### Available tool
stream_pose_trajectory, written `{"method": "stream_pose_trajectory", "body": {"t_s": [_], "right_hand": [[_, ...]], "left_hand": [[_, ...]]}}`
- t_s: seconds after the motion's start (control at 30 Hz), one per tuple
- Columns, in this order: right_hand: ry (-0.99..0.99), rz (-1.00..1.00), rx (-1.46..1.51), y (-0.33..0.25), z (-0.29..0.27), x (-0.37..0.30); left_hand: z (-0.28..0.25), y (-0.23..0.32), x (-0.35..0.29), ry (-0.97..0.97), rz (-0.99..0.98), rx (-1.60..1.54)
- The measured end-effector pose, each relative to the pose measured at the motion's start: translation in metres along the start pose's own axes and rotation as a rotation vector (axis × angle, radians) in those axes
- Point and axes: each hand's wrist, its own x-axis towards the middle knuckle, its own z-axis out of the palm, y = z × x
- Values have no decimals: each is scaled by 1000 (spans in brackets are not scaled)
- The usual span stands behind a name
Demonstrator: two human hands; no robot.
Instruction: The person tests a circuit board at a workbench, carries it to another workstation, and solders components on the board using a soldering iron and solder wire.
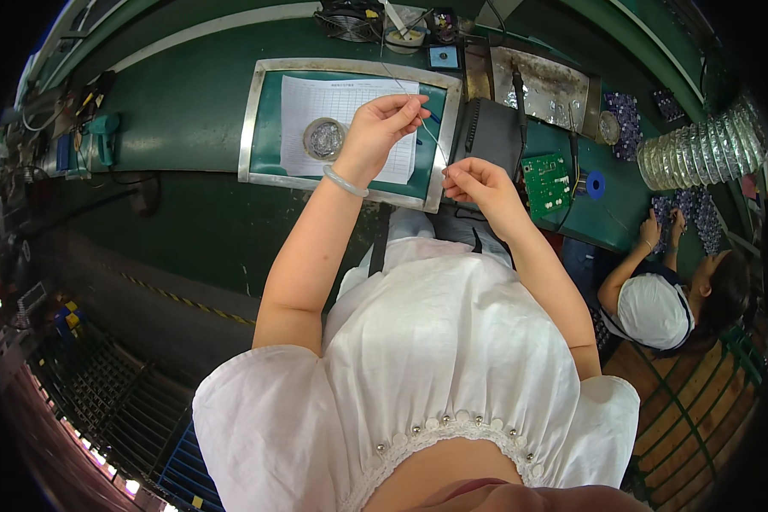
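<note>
A thin silvery wire [435, 139] stretches between my two hands above the work surface. My left hand [372, 135], with a pale bangle on its wrist, pinches it between thumb and fingertips, and a length runs on past them toward the back. Lower and to the right, my right hand [486, 196] is closed in a pinch on the wire's other part. Beneath the hands lies a metal-framed green panel [249, 128] bearing a printed paper form [297, 98]. Left of my left hand, a round tub [309, 141] of shiny small bits rests on the paper.
Right of the panel are a black box [490, 136], a soldering iron [519, 90], a metal tray [563, 90], a green circuit board [544, 189] and a blue spool [595, 184]. A silver duct [700, 152] and a co-worker [653, 309] handling boards are further right. A green power tool [104, 136] lies far left.
</note>
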Motion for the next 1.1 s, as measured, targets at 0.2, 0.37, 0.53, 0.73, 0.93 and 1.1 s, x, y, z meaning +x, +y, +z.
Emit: {"method": "stream_pose_trajectory", "body": {"t_s": [0.2, 0.37, 0.53, 0.73, 0.93, 1.1], "right_hand": [[2, 3, 112, 0, 10, -9], [57, 16, 134, -3, 17, -16], [26, -77, 33, -3, 19, -23], [-11, -129, -71, -10, 21, -34], [-67, -157, -213, -17, 19, -40], [-136, -179, -139, -17, 16, -42]], "left_hand": [[4, 2, -10, -23, 92, 22], [4, -1, -16, -31, 145, 52], [14, 3, -26, -14, 183, 69], [23, 9, -35, 12, 206, 103], [28, 10, -37, 46, 202, 102], [29, 8, -39, 39, 192, 81]]}}
